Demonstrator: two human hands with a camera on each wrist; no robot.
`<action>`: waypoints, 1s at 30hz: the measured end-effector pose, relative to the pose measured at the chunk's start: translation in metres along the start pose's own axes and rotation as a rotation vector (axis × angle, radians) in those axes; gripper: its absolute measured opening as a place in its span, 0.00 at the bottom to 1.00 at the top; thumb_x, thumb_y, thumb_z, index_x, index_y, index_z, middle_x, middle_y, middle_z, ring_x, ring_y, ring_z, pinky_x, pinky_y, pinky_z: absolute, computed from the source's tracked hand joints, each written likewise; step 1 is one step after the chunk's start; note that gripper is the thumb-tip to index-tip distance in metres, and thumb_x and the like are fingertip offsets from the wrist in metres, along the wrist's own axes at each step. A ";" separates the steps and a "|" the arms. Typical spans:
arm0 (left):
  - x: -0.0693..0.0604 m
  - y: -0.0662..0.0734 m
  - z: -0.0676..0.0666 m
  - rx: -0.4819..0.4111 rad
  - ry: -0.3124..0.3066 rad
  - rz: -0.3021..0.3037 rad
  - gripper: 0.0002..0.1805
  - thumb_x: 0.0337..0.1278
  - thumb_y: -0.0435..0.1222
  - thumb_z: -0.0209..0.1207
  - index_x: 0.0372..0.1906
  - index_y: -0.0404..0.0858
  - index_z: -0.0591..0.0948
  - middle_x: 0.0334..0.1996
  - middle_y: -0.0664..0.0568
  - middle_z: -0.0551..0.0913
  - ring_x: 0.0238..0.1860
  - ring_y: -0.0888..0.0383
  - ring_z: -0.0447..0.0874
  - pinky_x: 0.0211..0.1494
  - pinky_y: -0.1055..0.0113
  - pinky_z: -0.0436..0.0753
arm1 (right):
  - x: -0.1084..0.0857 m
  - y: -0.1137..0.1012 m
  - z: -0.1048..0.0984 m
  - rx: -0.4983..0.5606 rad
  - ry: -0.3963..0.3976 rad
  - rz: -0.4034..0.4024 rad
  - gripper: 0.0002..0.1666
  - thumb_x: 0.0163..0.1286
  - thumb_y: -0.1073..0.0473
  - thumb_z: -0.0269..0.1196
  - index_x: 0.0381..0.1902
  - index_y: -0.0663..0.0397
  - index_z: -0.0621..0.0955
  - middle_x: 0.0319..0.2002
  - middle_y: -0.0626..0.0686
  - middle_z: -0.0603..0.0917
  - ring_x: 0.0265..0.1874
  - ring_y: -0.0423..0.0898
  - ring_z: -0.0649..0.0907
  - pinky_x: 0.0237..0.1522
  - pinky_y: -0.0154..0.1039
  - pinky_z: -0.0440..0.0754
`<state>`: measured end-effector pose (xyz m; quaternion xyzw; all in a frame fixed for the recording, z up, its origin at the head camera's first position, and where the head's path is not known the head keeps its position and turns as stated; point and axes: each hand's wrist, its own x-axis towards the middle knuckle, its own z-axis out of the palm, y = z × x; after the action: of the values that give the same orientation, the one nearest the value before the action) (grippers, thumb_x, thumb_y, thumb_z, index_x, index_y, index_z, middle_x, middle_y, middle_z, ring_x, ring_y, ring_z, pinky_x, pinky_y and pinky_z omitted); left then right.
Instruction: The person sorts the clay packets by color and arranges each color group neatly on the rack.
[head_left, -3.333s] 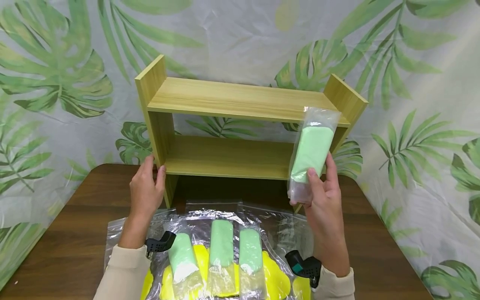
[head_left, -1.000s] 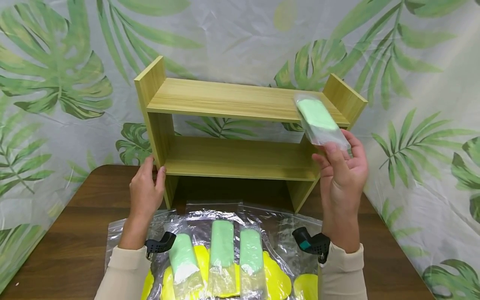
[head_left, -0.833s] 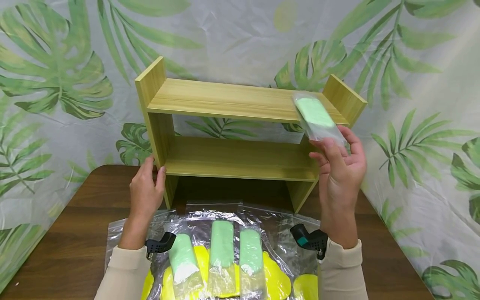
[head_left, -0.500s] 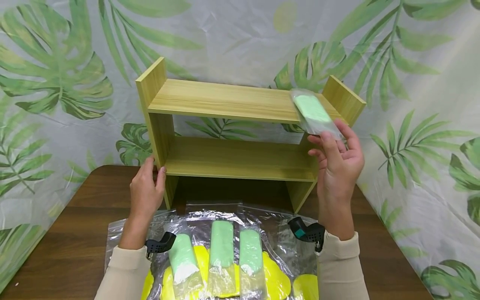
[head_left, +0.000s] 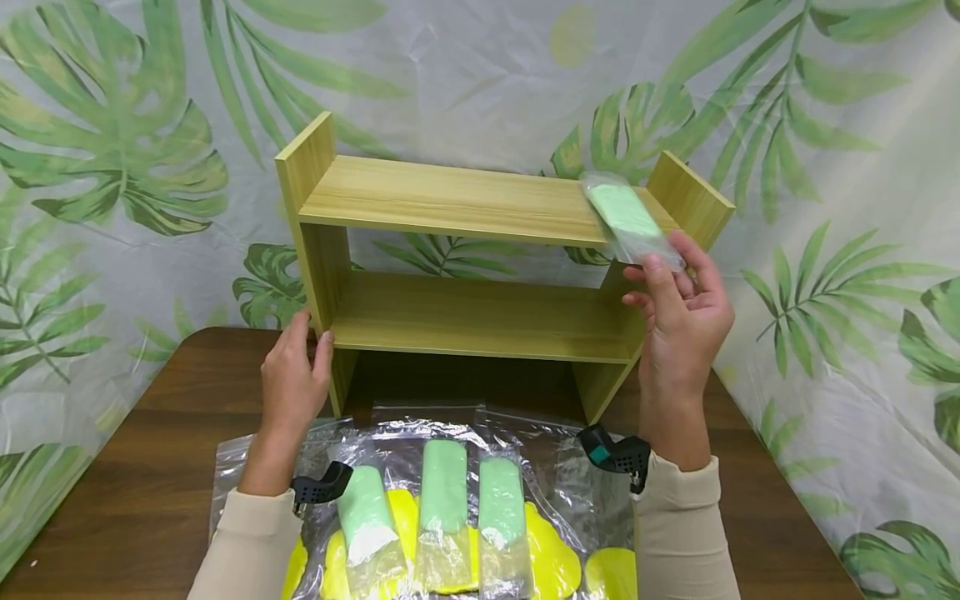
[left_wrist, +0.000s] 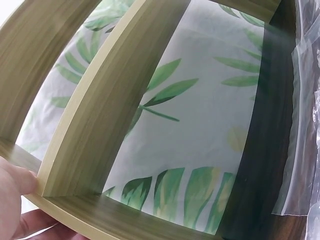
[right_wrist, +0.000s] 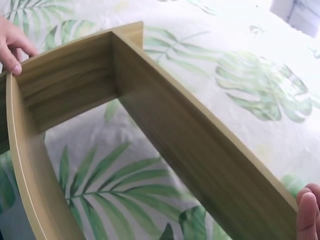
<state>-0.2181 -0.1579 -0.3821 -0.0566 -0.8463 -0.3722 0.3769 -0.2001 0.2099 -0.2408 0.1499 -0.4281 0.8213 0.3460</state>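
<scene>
My right hand (head_left: 678, 329) pinches the lower end of a clear plastic bag holding a pale green, clay-like slab (head_left: 624, 210). The bag slants over the right end of the top board of a small wooden shelf (head_left: 450, 196); whether it touches the board I cannot tell. At the shelf's left side panel is my left hand (head_left: 294, 371). In the left wrist view its thumb (left_wrist: 20, 179) lies on the panel's front and its fingers are on the outer side. Only fingertips of the right hand (right_wrist: 309, 212) show in the right wrist view, and the bag is hardly visible there.
Three similar green bagged slabs (head_left: 443, 487) lie in front of the shelf. Under them are larger zip bags with flat yellow pieces (head_left: 551, 550). All rest on a dark wooden table (head_left: 150, 467). A leaf-print cloth (head_left: 480, 83) hangs behind.
The right hand has brought the green bag from upright in front of the shelf to tilted back over the top board's right end, lately inching farther back. The left hand has stayed put.
</scene>
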 end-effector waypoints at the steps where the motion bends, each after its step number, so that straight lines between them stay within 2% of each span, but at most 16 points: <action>1: 0.000 0.000 0.000 0.001 0.000 0.001 0.17 0.68 0.33 0.54 0.56 0.26 0.72 0.43 0.33 0.80 0.43 0.35 0.79 0.44 0.40 0.74 | 0.000 0.000 0.000 -0.006 0.005 -0.005 0.25 0.57 0.73 0.69 0.53 0.72 0.76 0.36 0.68 0.83 0.27 0.54 0.84 0.22 0.37 0.80; 9: 0.000 0.000 0.001 -0.001 0.003 0.003 0.18 0.67 0.33 0.54 0.57 0.26 0.72 0.44 0.32 0.80 0.44 0.34 0.80 0.44 0.39 0.74 | -0.005 -0.004 -0.005 -0.037 -0.004 -0.034 0.28 0.57 0.73 0.69 0.56 0.71 0.76 0.34 0.67 0.84 0.26 0.54 0.85 0.21 0.37 0.79; 19: 0.000 0.001 0.000 -0.001 0.008 0.003 0.17 0.67 0.32 0.54 0.55 0.26 0.72 0.42 0.33 0.80 0.43 0.34 0.80 0.43 0.40 0.74 | -0.031 -0.013 -0.016 -0.108 -0.057 -0.083 0.25 0.61 0.73 0.66 0.56 0.73 0.75 0.34 0.67 0.85 0.29 0.56 0.85 0.26 0.40 0.81; 25: 0.001 0.002 -0.001 -0.001 0.005 0.000 0.17 0.67 0.32 0.54 0.55 0.26 0.72 0.43 0.32 0.80 0.44 0.34 0.80 0.45 0.40 0.74 | -0.046 -0.017 -0.022 -0.075 -0.075 -0.054 0.24 0.61 0.77 0.63 0.55 0.77 0.73 0.34 0.69 0.84 0.29 0.57 0.84 0.26 0.40 0.81; 30: 0.001 0.001 0.000 0.002 0.004 -0.001 0.17 0.67 0.32 0.54 0.55 0.25 0.72 0.43 0.32 0.80 0.44 0.34 0.80 0.44 0.39 0.74 | -0.060 -0.018 -0.026 -0.179 -0.107 -0.024 0.23 0.62 0.75 0.63 0.55 0.77 0.73 0.36 0.69 0.84 0.31 0.57 0.85 0.27 0.39 0.82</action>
<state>-0.2182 -0.1572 -0.3807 -0.0552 -0.8458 -0.3718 0.3785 -0.1431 0.2120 -0.2778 0.1671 -0.5158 0.7665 0.3443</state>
